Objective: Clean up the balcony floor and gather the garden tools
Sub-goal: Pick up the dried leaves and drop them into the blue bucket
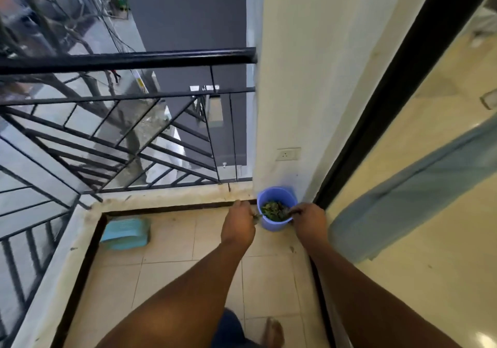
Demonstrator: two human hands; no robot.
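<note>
At the balcony corner, both hands, left hand (238, 225) and right hand (309, 220), are closed on leaf scraps at the round blue plastic bucket (277, 208), so debris collection appears under way, with the teal plastic dustpan (125, 234) seemingly next.

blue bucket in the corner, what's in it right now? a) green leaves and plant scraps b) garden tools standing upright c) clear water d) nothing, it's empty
a: the blue bucket by the wall holds a dark green heap of leaves and plant scraps, with the left hand just beside its rim and the right hand reaching over its edge.
</note>
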